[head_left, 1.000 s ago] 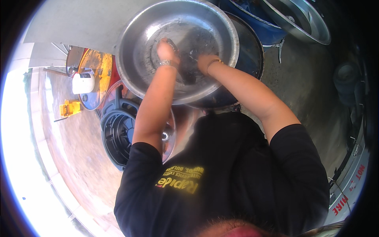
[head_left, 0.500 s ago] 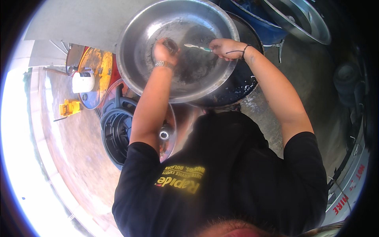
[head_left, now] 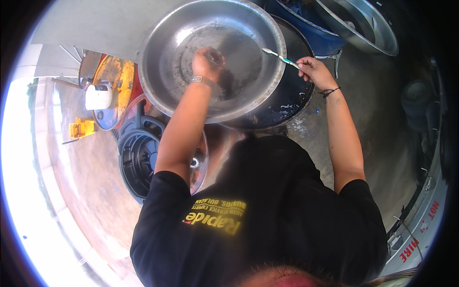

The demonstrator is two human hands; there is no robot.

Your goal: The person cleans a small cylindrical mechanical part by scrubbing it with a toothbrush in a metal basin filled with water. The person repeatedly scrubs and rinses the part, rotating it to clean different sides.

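Note:
Over a wide metal basin (head_left: 162, 71) my left hand (head_left: 204, 66) is closed around a dark, round part (head_left: 214, 58), whose exact kind I cannot make out. My right hand (head_left: 313, 70) pinches a white and green toothbrush (head_left: 285, 60) by the end of its handle, beyond the basin's right rim. The brush head points left, over the inside of the basin and apart from the round part. Dark, wet-looking grime covers much of the basin's bottom.
Under the basin stands a black drum (head_left: 291, 103). At the back right are a blue drum (head_left: 306, 26) and a second metal basin (head_left: 377, 31). To the left are a yellow-topped drum (head_left: 117, 79), a white container (head_left: 99, 98) and a dark plastic tub (head_left: 138, 158).
My right hand has drawn the toothbrush right, away from the round part and past the basin's rim. My left hand has shifted slightly right and down, still holding the part.

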